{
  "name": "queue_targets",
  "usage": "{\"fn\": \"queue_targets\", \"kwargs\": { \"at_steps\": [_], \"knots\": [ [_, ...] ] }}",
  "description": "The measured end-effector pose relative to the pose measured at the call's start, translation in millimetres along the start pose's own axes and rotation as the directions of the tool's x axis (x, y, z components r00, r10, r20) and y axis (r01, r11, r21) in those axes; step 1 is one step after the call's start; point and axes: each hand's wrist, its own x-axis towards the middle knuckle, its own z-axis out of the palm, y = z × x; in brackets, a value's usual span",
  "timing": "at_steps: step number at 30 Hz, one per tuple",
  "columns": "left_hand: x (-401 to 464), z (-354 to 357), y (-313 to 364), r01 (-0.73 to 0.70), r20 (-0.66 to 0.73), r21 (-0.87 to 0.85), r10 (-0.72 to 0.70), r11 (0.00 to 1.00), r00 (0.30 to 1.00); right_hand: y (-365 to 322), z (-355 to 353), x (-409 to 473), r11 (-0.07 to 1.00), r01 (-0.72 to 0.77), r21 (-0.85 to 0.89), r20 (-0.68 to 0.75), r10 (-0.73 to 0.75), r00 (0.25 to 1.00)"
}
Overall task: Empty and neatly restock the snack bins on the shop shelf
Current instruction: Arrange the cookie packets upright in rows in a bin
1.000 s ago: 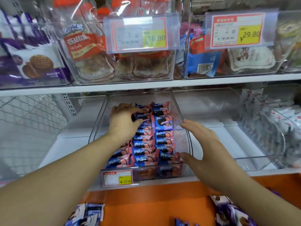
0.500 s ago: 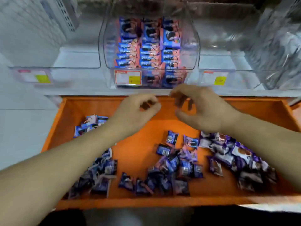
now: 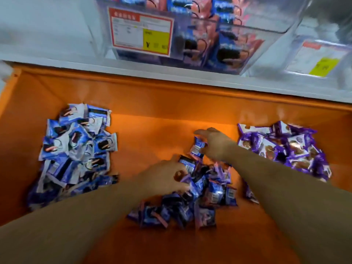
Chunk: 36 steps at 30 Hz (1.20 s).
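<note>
A heap of small blue-and-pink snack packets (image 3: pixel 192 204) lies in the middle of the orange tray (image 3: pixel 152 115). My left hand (image 3: pixel 167 174) rests on top of the heap, its fingers curled round a dark blue packet (image 3: pixel 187 164). My right hand (image 3: pixel 215 143) hovers at the heap's far end with fingers spread, touching one blue packet (image 3: pixel 198 147). Above, on the white shelf, a clear bin (image 3: pixel 266 21) holds neat rows of the same blue-and-pink packets.
A pile of blue-and-white packets (image 3: pixel 76 149) fills the tray's left side and a pile of purple packets (image 3: pixel 282 149) its right. A red-and-yellow price label (image 3: pixel 141 35) hangs on the bin's front. Another clear bin with a label (image 3: pixel 320 60) stands to the right.
Both hands have come down from the shelf bin into the orange tray and now reach the middle heap. The view has tipped down and closer to the tray.
</note>
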Motion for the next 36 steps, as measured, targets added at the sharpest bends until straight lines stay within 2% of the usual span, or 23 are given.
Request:
{"fn": "queue_targets", "kwargs": {
  "at_steps": [4,7,12,18,22,26,29,31,33,36],
  "knots": [
    [20,18,-12,0.009,-0.035,-0.089,-0.013,0.996,0.999,5,27,17,0.994,-0.076,0.077,-0.115,0.085,0.990],
    [14,14,-17,0.000,-0.059,-0.224,-0.014,0.975,0.998,0,24,15,0.983,-0.075,0.168,-0.122,0.096,0.988],
    [-20,-19,-13,0.045,-0.165,-0.249,-0.089,0.967,0.982,-20,-16,-15,0.969,0.024,0.246,-0.147,0.013,0.989],
    [-97,-94,15,0.048,-0.291,-0.393,-0.174,0.918,0.941,-81,-102,-94,0.943,0.179,0.280,-0.190,-0.128,0.973],
    [-153,-141,61,-0.064,-0.436,-0.551,-0.221,0.832,0.872,-117,-152,-157,0.852,0.326,0.410,-0.371,-0.171,0.913],
    [-207,-170,105,-0.219,-0.550,-0.608,-0.207,0.763,0.809,-146,-189,-214,0.776,0.465,0.427,-0.637,-0.107,0.764],
    [-238,-174,131,-0.329,-0.599,-0.638,-0.180,0.696,0.780,-163,-199,-249,0.726,0.542,0.425,-0.736,-0.072,0.673],
    [-249,-172,142,-0.384,-0.603,-0.678,-0.175,0.627,0.779,-174,-199,-265,0.664,0.574,0.479,-0.718,-0.080,0.691],
    [-255,-170,148,-0.430,-0.609,-0.702,-0.166,0.568,0.776,-186,-198,-277,0.548,0.622,0.559,-0.678,-0.130,0.724],
    [-257,-172,154,-0.470,-0.617,-0.721,-0.164,0.509,0.770,-194,-202,-281,0.436,0.674,0.597,-0.721,-0.077,0.689]
  ]
}}
